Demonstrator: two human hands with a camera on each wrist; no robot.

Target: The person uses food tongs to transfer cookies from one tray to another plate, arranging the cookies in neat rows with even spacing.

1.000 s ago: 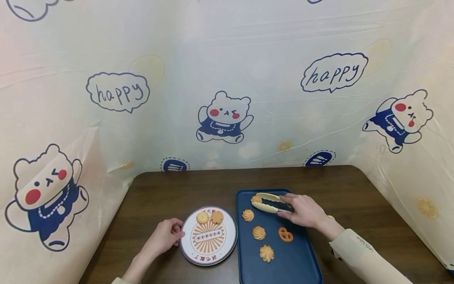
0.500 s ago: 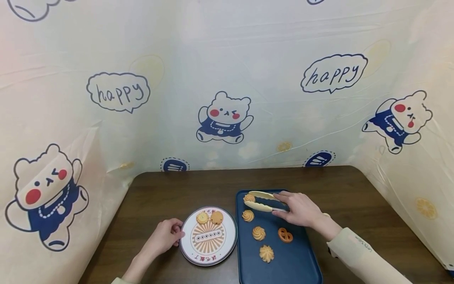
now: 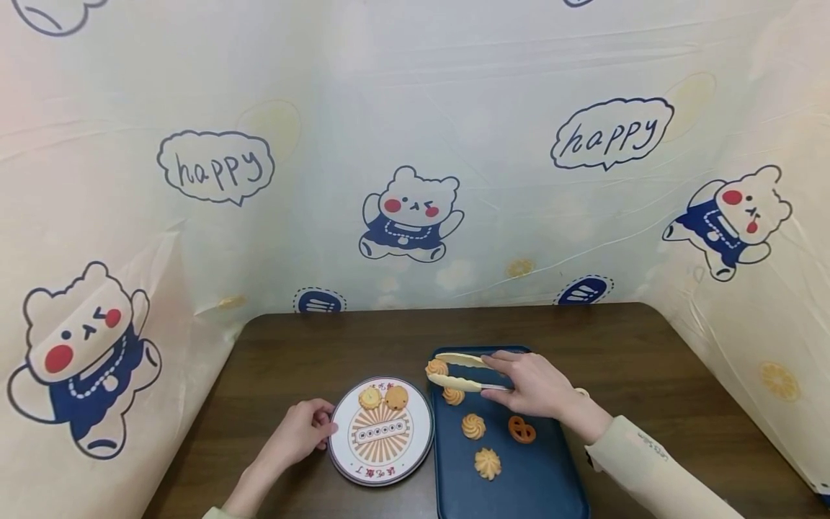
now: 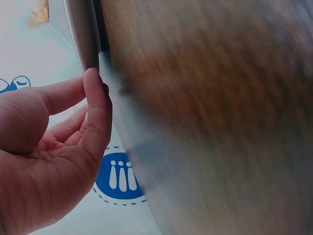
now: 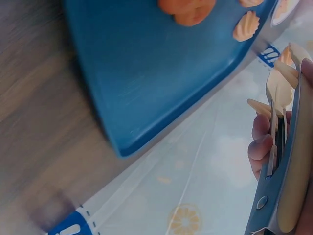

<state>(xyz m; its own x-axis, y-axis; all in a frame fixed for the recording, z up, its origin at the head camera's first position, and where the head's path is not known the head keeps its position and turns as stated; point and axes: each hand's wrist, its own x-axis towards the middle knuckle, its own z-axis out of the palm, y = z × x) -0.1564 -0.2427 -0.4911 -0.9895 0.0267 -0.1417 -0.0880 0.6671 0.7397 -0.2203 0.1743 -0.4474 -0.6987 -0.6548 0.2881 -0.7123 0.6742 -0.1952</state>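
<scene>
My right hand [image 3: 534, 386] grips a pair of cream-tipped tongs [image 3: 454, 383] over the tray's far left corner. Between the tong tips is a swirled cookie [image 3: 436, 367], level with the tray's left edge. In the right wrist view, fingers curl round the metal arms of the tongs [image 5: 296, 161], and the cookie shows at their far end. My left hand [image 3: 301, 429] pinches the left rim of a round white plate [image 3: 382, 461] with printed rays and red characters; the left wrist view shows thumb and finger meeting at that rim. A round pale cookie [image 3: 370, 398] and a browner cookie [image 3: 396, 397] lie on the plate's far side.
Right beside the plate lies a dark blue tray [image 3: 512, 497]. On it are a pretzel [image 3: 521, 429] and several swirled cookies, one of them [image 3: 473, 426] mid-left, another [image 3: 488, 463] nearer. A patterned cloth [image 3: 415, 108] hangs behind the brown table [image 3: 292, 346].
My right hand has moved left with the tongs, carrying the swirled cookie from the tray's far part to its left edge. The left hand and plate have stayed still.
</scene>
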